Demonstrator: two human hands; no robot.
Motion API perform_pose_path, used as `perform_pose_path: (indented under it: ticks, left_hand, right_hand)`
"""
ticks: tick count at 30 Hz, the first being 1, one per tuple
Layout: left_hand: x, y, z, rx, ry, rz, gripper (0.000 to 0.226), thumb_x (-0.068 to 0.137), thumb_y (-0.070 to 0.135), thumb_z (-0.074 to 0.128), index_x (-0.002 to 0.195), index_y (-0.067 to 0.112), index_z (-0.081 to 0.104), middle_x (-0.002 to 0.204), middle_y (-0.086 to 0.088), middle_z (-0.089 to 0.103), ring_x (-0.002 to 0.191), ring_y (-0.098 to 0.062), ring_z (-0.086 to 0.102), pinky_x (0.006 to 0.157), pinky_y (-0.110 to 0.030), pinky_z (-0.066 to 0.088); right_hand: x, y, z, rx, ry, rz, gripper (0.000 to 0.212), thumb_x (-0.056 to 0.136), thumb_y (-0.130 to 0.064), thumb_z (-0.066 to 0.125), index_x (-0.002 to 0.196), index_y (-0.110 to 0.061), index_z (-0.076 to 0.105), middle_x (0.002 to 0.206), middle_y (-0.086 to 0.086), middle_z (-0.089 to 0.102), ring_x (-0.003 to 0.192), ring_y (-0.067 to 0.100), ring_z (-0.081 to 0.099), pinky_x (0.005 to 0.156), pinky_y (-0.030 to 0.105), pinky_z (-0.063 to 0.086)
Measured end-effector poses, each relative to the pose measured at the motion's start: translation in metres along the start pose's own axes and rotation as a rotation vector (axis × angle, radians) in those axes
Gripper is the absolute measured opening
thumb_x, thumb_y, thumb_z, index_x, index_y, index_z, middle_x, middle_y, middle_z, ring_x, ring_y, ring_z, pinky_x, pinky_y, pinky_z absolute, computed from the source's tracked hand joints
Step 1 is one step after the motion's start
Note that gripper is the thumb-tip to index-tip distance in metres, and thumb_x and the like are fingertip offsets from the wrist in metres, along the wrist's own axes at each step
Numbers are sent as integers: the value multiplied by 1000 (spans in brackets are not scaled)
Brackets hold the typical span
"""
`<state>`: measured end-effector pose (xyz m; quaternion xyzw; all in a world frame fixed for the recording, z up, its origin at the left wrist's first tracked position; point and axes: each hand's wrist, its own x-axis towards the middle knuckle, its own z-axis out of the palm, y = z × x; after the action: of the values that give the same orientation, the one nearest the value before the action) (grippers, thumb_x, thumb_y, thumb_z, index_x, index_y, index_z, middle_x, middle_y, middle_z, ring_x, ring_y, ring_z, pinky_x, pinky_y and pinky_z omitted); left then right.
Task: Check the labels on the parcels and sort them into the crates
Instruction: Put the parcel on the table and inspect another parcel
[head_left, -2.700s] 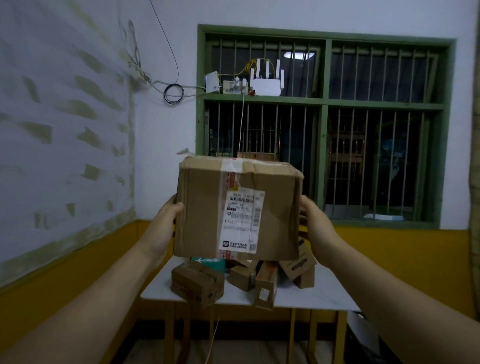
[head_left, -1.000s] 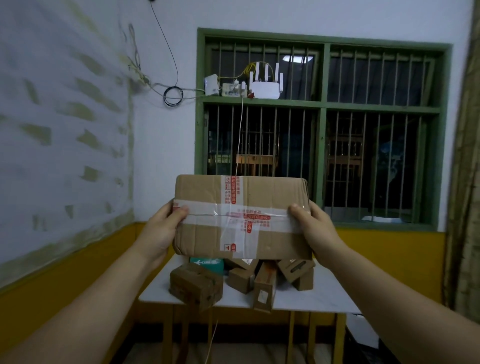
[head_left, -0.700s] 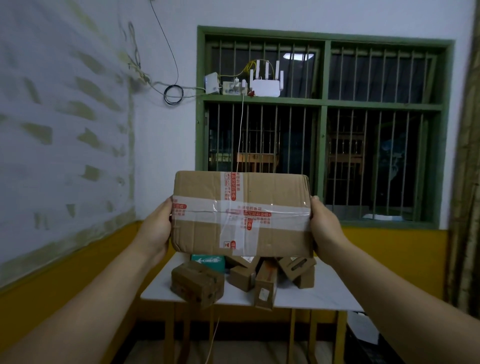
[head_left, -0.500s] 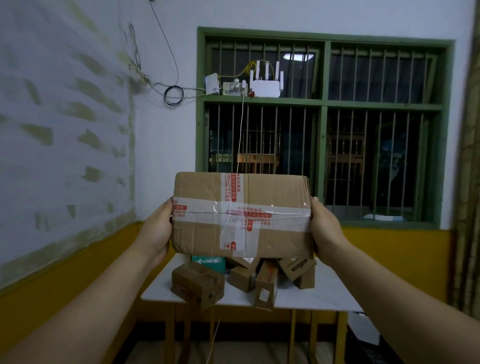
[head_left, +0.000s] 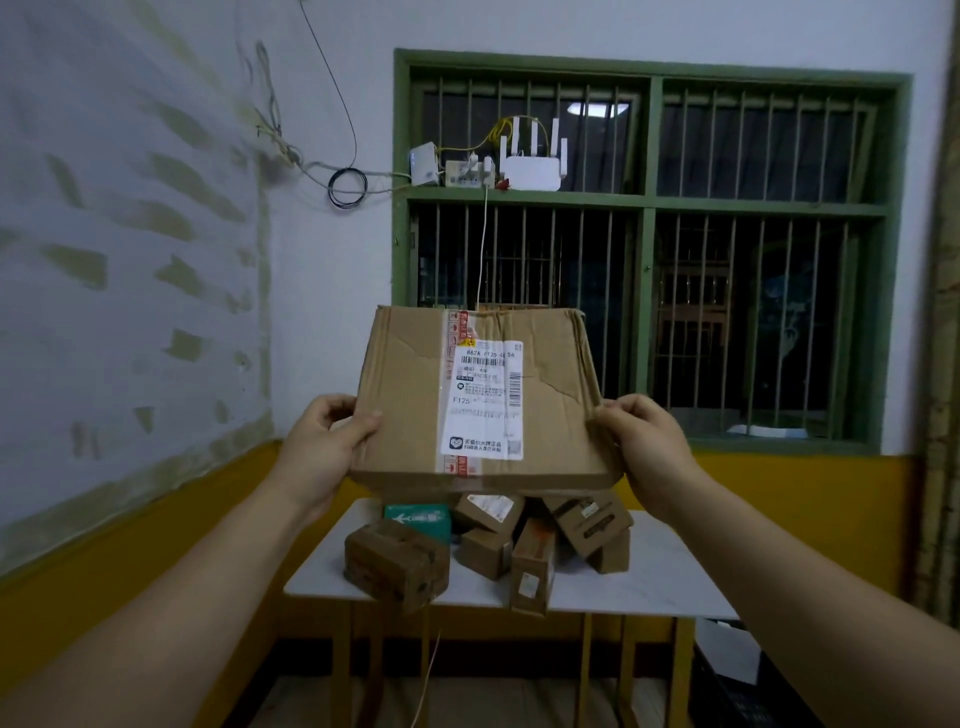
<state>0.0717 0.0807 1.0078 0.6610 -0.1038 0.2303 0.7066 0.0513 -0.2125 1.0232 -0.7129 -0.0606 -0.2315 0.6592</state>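
I hold a large brown cardboard parcel (head_left: 410, 405) up in front of me, above the table. Its face with the white shipping label (head_left: 482, 400) is turned toward me, tilted back. My left hand (head_left: 324, 447) grips its lower left corner, thumb on the front face. My right hand (head_left: 644, 447) grips its lower right corner the same way. Several smaller cardboard parcels (head_left: 397, 564) and a green box (head_left: 418, 519) lie heaped on the white table (head_left: 649, 577) below.
A dark crate (head_left: 748, 686) with something white in it stands on the floor right of the table. A barred green window (head_left: 649, 249) with a router on its crossbar fills the far wall. A wall runs along the left.
I have turned the parcel in my hands: the taped side faced me before, now the labelled face does. My hands shifted from its sides to its lower corners.
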Motion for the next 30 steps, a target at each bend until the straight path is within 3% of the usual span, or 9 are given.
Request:
perform_pose_path:
  ticks: [4, 8, 12, 14, 17, 20, 23, 26, 30]
  left_hand:
    - [-1, -7, 0, -34, 6, 14, 12, 93, 17, 58, 104, 19, 53, 108, -7, 62, 98, -21, 63, 70, -31, 52]
    - [1, -13, -1, -30, 61, 84, 9, 95, 13, 56, 97, 22, 53, 107, -5, 61, 97, -20, 61, 72, -30, 50]
    - [-2, -19, -5, -4, 80, 82, 8, 98, 15, 51, 105, 18, 52, 113, -9, 61, 106, -24, 60, 86, -39, 51]
    - [-3, -20, -7, 40, 74, 95, 16, 98, 15, 52, 113, 14, 49, 119, -10, 60, 107, -24, 59, 88, -39, 51]
    - [-3, -19, -8, 95, 110, 142, 24, 95, 9, 56, 116, 18, 46, 118, -5, 56, 104, -18, 56, 82, -34, 50]
    - [-3, -19, -4, 283, 94, 182, 16, 95, 5, 53, 108, 15, 55, 113, -3, 55, 104, -20, 55, 76, -26, 48]
    - [-5, -21, 3, 309, 48, 119, 20, 98, 9, 51, 108, 24, 60, 119, -4, 56, 110, -24, 56, 84, -32, 51]
    - [-13, -12, 17, 446, 45, 102, 36, 93, 42, 51, 122, 23, 61, 138, -4, 45, 130, -27, 44, 94, -31, 46]
    - [-29, -1, 40, 94, -299, -26, 78, 64, 89, 37, 111, 32, 62, 106, 8, 71, 100, -9, 67, 75, -24, 53]
  right_hand:
    - [0, 3, 0, 18, 23, 27, 24, 99, -32, 51, 91, -12, 61, 98, 9, 64, 93, 25, 61, 87, 44, 49]
    - [-2, 7, 2, -71, 27, -38, 13, 99, -24, 52, 109, -19, 58, 121, 10, 60, 104, 21, 59, 89, 40, 52]
    - [2, 11, -4, -26, -77, 165, 92, 76, -58, 61, 153, -26, 22, 155, 6, 31, 137, 33, 36, 100, 50, 41]
    - [4, 14, -7, 43, -136, 261, 103, 68, -64, 60, 155, -28, 17, 152, 8, 36, 130, 35, 44, 84, 48, 49]
    - [4, 23, -7, 61, -97, 243, 99, 70, -61, 65, 151, -17, 30, 138, 11, 52, 113, 29, 58, 69, 40, 52]
    - [3, 25, -5, 119, -70, 180, 70, 76, -56, 64, 129, -12, 53, 114, 10, 66, 97, 27, 65, 76, 42, 55]
    - [-2, 18, -2, 131, -102, 165, 73, 65, -58, 66, 123, -15, 49, 111, 12, 65, 97, 30, 67, 87, 50, 56]
    - [-12, 15, 14, 98, -72, 123, 77, 60, -57, 72, 122, -19, 47, 108, 9, 66, 91, 26, 71, 78, 47, 59]
    - [-32, 24, 49, 32, -61, 0, 58, 77, -46, 73, 126, -31, 45, 111, -2, 63, 92, 16, 68, 72, 38, 61]
